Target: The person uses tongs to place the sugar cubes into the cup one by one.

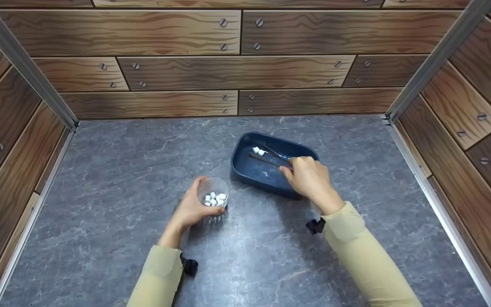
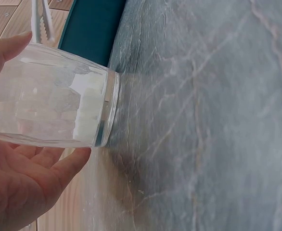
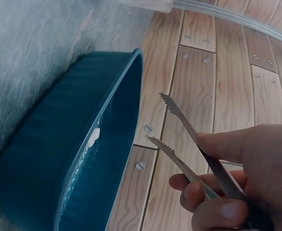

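My left hand [image 1: 191, 207] grips a clear plastic-looking cup [image 2: 49, 96] that stands on the grey surface, thumb on one side and fingers on the other. Several small white cubes [image 1: 214, 198] lie at the bottom of the cup. In my right hand [image 1: 311, 179] is a pair of metal tongs [image 3: 194, 139] with toothed tips, pinched between thumb and fingers. The tips are spread apart with nothing between them, above the dark blue bin [image 1: 267, 184]. Inside the bin, near its far left part, lie two white cubes [image 1: 258, 151].
The grey marbled tabletop [image 1: 113, 238] carries the cup and bin, with the cup left of the bin and nearer me. Wood-patterned panels [image 1: 177, 72] wall in the back and both sides, joined by metal corner posts [image 1: 441, 64].
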Motion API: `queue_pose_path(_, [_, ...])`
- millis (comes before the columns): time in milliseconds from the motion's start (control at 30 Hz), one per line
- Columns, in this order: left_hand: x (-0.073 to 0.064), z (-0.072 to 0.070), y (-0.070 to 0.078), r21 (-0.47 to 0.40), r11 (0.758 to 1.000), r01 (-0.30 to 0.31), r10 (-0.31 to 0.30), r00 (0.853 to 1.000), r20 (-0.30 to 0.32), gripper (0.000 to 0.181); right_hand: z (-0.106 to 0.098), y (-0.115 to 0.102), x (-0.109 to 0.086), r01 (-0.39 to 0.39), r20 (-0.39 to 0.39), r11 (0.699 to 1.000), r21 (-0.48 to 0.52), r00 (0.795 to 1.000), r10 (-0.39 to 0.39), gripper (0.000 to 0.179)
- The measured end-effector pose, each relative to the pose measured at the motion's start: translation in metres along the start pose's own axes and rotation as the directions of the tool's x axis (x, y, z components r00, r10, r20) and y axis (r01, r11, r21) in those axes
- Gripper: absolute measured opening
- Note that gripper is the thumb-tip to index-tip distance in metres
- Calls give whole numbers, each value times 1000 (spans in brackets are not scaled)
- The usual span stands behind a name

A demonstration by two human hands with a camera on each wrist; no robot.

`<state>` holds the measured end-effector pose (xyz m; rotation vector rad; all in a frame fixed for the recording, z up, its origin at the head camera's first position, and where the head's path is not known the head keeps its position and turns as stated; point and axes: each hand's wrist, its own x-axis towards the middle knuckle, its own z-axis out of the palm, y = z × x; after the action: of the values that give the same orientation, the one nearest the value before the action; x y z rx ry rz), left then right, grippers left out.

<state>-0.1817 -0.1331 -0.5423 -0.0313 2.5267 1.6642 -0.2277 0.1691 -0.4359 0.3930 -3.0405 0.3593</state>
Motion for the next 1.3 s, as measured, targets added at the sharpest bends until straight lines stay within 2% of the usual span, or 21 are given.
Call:
queue_pose_path(367, [-1,-1,-1,-7,1000,28,-27,1000,13,106,9,13,27,-66,65,995,-80,995,71,37])
queue_pose_path(600, [-2,-2,0,7,999,42,-42,999,15,105,16,16,37,-78,114,989,-129,989,93,35])
queue_pose_path(1033, [0,-1,0,17,1000,26,-26,1000,2,106,27,20,51,-92,151,982,-167,982,117,30])
queue_pose_path(1300, [1,-1,-1,-6,1000,0,0,1000,8,106,30,21,57,-88,177,981,-173,977,119,27])
